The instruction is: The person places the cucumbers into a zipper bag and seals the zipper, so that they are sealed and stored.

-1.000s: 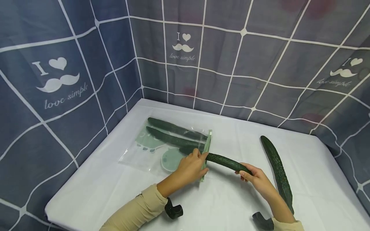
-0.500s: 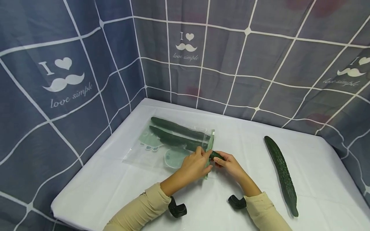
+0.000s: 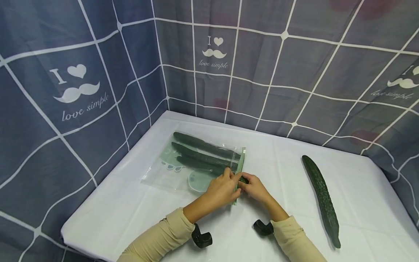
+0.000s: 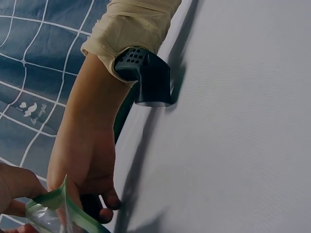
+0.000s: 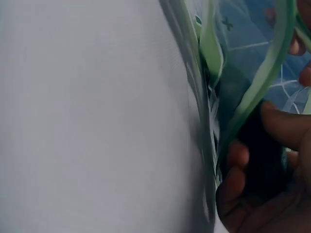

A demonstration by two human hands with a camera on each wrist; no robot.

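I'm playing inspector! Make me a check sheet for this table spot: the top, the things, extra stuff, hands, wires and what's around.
Surface: white-covered table.
Job's things: green-edged clear plastic bag; two cucumbers lie in it, a third cucumber is mostly in, and a fourth cucumber lies outside.
Clutter: nothing seen.
Hands: left hand holds the bag's open edge; right hand grips the third cucumber's end.
Cables: nothing seen.
Surroundings: grey-blue curtain with white lines and printed moustaches.

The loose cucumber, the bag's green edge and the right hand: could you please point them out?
Loose cucumber (image 3: 323, 198), head view, middle of its body.
Green edge (image 3: 241, 160), head view, its upper stretch.
Right hand (image 3: 256, 188), head view, back of hand.
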